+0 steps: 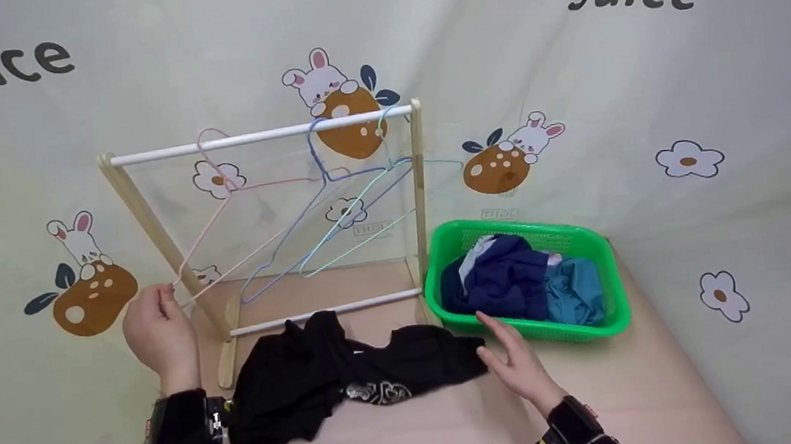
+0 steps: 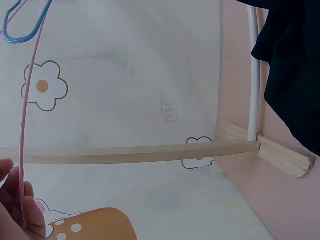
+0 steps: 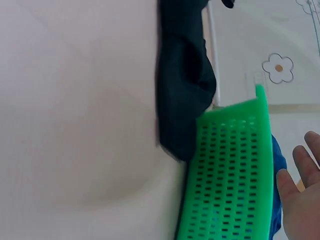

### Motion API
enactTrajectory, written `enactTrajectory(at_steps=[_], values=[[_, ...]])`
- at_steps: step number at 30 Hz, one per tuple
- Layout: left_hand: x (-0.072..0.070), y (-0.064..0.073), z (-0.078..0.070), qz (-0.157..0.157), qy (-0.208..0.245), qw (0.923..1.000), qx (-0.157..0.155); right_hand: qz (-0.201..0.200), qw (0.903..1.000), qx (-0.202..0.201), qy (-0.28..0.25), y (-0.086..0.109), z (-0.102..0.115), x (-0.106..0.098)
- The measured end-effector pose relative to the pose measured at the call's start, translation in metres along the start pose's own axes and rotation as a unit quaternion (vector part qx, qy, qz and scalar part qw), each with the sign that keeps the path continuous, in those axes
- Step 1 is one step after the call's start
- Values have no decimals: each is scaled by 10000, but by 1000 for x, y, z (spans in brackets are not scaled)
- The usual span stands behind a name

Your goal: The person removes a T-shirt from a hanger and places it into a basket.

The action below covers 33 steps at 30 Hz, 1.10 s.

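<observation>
My left hand [image 1: 161, 338] grips the lower corner of a pink wire hanger [image 1: 209, 228], whose hook loops over the white top rail of a small rack. In the left wrist view, its fingers curl round the pink wire [image 2: 25, 115]. My right hand [image 1: 521, 367] is held with fingers extended beside the end of a black garment [image 1: 277, 389], near the front of a green basket [image 1: 591, 334]; it holds nothing. The garment lies spread before the rack, with a silvery print on its front. In the right wrist view the open fingers [image 3: 305, 167] stand near the basket's rim.
The rack has wooden side posts [image 1: 422, 212] and a white top rail [image 1: 261, 135]. A blue hanger [image 1: 318, 149] and a mint-green hanger [image 1: 344, 221] hang there too. Crumpled navy clothes [image 1: 508, 280] and a teal cloth [image 1: 575, 291] fill the basket. A printed curtain stands behind.
</observation>
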<state>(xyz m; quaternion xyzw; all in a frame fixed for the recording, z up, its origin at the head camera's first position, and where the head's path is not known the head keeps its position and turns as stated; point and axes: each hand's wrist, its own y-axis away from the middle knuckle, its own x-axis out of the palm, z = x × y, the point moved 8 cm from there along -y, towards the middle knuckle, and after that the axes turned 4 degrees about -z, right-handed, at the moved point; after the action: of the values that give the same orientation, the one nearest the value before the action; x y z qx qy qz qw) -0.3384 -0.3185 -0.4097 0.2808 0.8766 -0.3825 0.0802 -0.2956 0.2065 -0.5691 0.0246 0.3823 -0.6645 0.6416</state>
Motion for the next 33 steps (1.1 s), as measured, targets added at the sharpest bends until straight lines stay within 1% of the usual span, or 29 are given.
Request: enactTrajectory(at_steps=[3,7,14,18,21,27,31,33], values=[[1,4,7,118,-113,9998,-88,237,9997,-105,49,1,2,16],[4,7,18,268,-296,9987,-313,533,9982,-255,144,2,5,36],[4,20,39,449,-447,9956,-693,1104,9903,-538,645,2,13,67],[5,28,50,511,-481,9943,-804,1431,9867,-457,626,1,15,81],[8,34,56,628,-533,9928,-868,1649,9839,-366,577,0,17,91],[19,51,68,1130,-792,9856,-979,2151,9740,-235,674,4,17,115],[30,66,72,1505,-970,9799,-883,2496,9647,9,836,8,13,129],[36,73,73,1670,-1016,9771,-837,2585,9603,135,1042,10,11,134]])
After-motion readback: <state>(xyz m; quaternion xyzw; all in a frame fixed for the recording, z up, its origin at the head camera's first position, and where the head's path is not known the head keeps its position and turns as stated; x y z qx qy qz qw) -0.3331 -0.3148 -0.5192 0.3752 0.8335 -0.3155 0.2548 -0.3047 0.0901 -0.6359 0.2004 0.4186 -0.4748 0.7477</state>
